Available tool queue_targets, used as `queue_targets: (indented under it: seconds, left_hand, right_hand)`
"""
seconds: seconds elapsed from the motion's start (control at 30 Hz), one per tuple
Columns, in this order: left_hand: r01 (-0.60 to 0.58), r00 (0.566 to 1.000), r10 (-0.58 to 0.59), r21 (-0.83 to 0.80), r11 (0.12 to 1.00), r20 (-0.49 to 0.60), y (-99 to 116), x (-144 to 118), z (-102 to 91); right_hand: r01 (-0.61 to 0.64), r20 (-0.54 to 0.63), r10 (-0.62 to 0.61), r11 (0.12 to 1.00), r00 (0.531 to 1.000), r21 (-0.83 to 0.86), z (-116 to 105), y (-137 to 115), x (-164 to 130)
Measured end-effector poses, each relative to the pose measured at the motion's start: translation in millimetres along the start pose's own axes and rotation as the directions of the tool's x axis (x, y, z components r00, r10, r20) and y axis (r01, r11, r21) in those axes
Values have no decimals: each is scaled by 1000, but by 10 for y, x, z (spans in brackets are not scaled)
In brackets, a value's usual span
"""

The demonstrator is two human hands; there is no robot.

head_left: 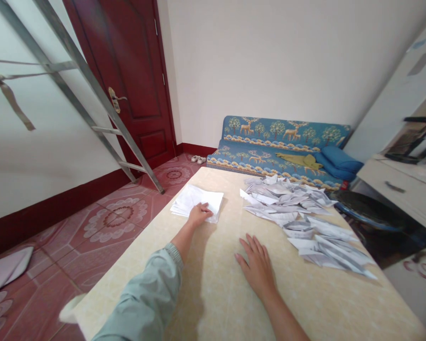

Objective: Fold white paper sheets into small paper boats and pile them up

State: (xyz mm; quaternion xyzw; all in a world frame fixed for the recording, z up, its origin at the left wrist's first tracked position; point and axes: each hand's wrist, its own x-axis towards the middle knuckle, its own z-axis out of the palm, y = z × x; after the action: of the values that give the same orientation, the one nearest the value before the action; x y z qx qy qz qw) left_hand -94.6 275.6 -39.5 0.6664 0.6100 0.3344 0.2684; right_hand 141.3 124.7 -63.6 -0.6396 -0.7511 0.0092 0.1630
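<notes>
My left hand (199,214) is at the near edge of a stack of white paper sheets (189,199) on the left part of the table. Its thumb and fingers are drawn together on the top sheet. My right hand (257,267) lies palm down with fingers spread and holds nothing. To its right spreads a large heap of folded paper pieces (282,196), grey-white with faint print, some with pointed ends. More folded pieces (328,248) lie along the table's right side.
A pale yellow patterned tabletop (227,312) is under both hands. Past its far edge stands a blue sofa (266,142) with deer patterns. A metal ladder (95,99) leans at the left by a red door (135,71). A dark round stool (367,208) and white drawers (404,189) stand at the right.
</notes>
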Motion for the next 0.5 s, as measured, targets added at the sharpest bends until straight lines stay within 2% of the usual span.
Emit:
queue_targets:
  seconds: [0.37, 0.5]
  left_hand:
    - [97, 994, -106, -208, 973, -31, 158, -77, -79]
    - [112, 987, -142, -325, 939, -71, 292, -137, -125]
  right_hand:
    - [-10, -2, 10, 998, 1000, 57, -14, 7, -15]
    - [-1, -37, 5, 992, 999, 126, 47, 44, 1]
